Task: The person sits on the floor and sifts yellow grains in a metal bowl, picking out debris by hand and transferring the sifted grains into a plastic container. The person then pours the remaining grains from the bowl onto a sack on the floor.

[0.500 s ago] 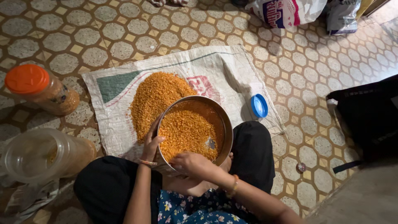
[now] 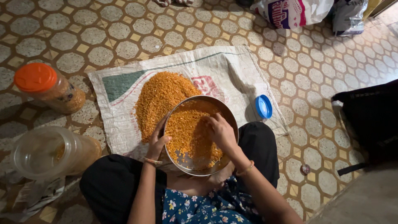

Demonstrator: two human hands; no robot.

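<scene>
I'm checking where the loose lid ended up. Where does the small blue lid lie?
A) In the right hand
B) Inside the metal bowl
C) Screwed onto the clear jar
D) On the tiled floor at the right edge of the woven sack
D: the blue lid lies on the tiles beside the woven sack, apart from the metal bowl and both hands.

Tiled floor (image 2: 103, 33), speckled grey octagons with small yellow squares and brown grout, fills the view. Plastic bags (image 2: 306, 12) lie on it at the far edge, right side. Dark bag (image 2: 369, 116) at right edge. Grey surface (image 2: 365, 199) in near right corner. Light dim, warm, brighter toward far right.
</scene>
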